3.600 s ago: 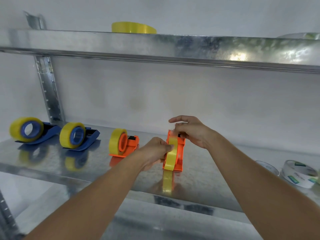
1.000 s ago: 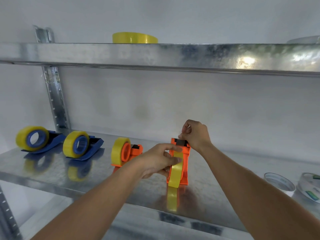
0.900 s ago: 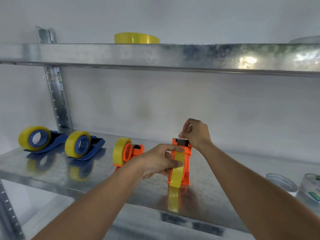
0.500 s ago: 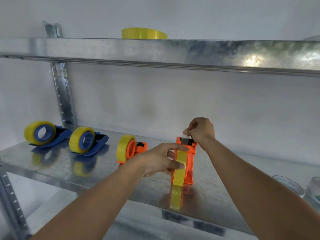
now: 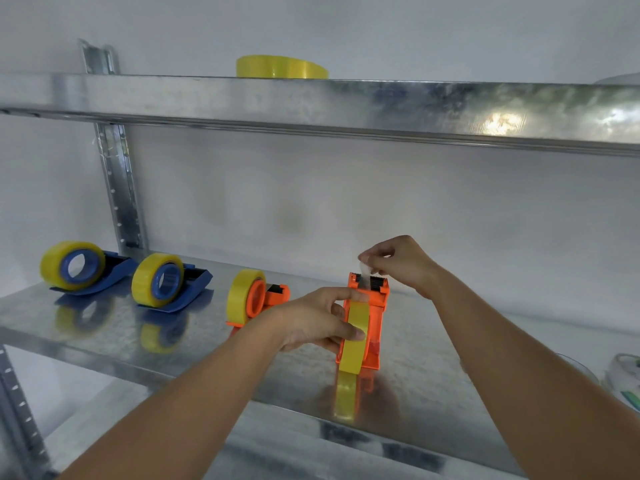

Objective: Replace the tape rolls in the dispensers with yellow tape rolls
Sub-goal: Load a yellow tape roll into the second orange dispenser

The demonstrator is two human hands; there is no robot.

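on the lower shelf, tape end over the cutter

on the lower metal shelf (image 5: 104, 341) we have four dispensers in a row. at the right end of the row stands the orange dispenser (image 5: 375, 327) we are working on, seen end-on, with a yellow tape roll (image 5: 354, 337) seated in it. our left hand (image 5: 318, 323) holds this roll from the left side, thumb lying along the top of it and fingertips curled onto its face. our right hand (image 5: 401, 261) is raised just above the dark toothed cutter (image 5: 369, 281) at the far end of the dispenser, thumb and forefinger pinching a short clear-looking tape end (image 5: 363, 268) that stands up from the cutter.

to the left, apart from our hands, sits a second orange dispenser (image 5: 268, 299) with its own yellow roll (image 5: 240, 296), and further left two blue dispensers (image 5: 194, 289) (image 5: 114, 268), each loaded with a yellow roll (image 5: 152, 282) (image 5: 65, 263). on the upper shelf (image 5: 346, 105) a spare yellow roll (image 5: 280, 66) lies flat. at the right edge of the lower shelf we see part of a whitish roll (image 5: 623, 379); its kind we cannot tell.
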